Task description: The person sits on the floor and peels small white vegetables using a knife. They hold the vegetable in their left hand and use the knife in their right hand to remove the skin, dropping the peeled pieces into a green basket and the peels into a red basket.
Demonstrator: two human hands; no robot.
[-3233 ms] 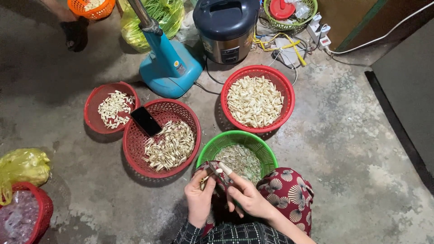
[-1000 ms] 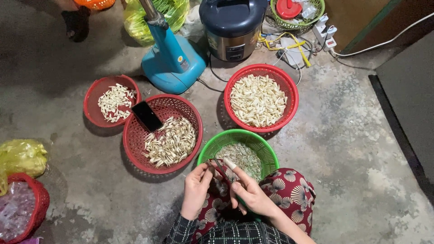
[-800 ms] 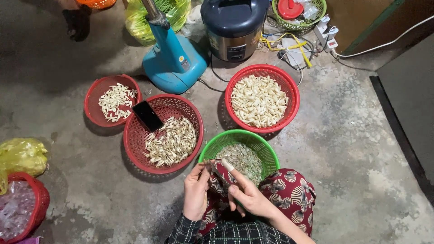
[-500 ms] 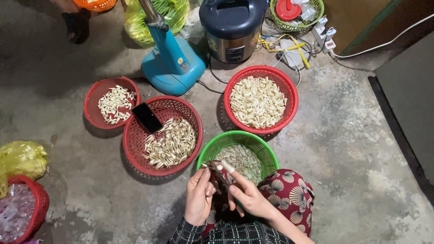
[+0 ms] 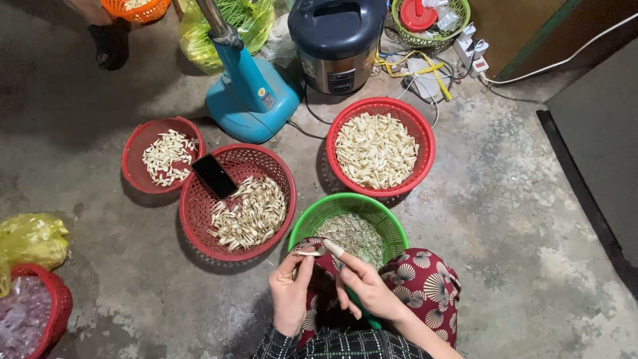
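Observation:
My left hand (image 5: 290,292) pinches a small pale garlic clove (image 5: 308,252) just over the near rim of a green basket (image 5: 312,226) that holds papery peelings. My right hand (image 5: 362,286) is beside it, the taped forefinger tip touching the clove; a green handle shows under the palm. A red patterned cloth (image 5: 425,289) covers my knee below the hands. Left of the green basket, a red basket (image 5: 199,226) holds unpeeled cloves and a black phone (image 5: 214,176). Beyond it a red basket (image 5: 425,133) is full of peeled cloves.
A smaller red basket (image 5: 133,149) with a few cloves sits at the left. A blue fan base (image 5: 249,93), a rice cooker (image 5: 337,43), a power strip and cables stand at the far side. A yellow bag (image 5: 30,239) and a red basket (image 5: 56,306) lie at the left edge.
Both hands have stayed over the green basket's near rim, working the clove between the fingers. The camera has shifted slightly. The baskets have not moved.

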